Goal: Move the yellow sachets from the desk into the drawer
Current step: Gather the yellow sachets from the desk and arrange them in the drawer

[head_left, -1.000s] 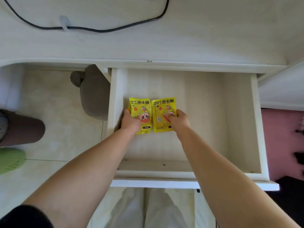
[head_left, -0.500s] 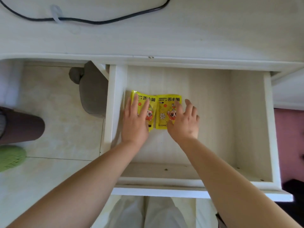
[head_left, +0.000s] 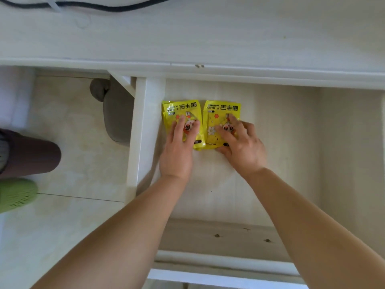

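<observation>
Forearms reach up from the lower edge, bare, crossing the front rail of the pulled-out drawer (head_left: pixel 225 265). Past the rail, both hands lie palm-down on the pale wooden drawer floor near its left wall. The left hand (head_left: pixel 177 157) rests with straight fingers held close together, flat on the left pack (head_left: pixel 179 108), which looks like several sachets stacked, their edges showing at its left side. The right hand (head_left: pixel 243 147) has its fingers spread and slightly bent, the tips pressing on the right pack (head_left: pixel 218 115), the thumb lying along that pack's near edge; whether the thumb hooks under it cannot be told. These yellow sachets lie side by side inside the drawer, just touching, printed faces up. Left of the drawer, on the tiled floor (head_left: pixel 68 159), sit a green shoe (head_left: pixel 16 193) and a grey rounded object (head_left: pixel 118 117) under the desk. Beyond, the white desk top (head_left: pixel 208 38) carries a black cable (head_left: pixel 104 6) along the far edge.
</observation>
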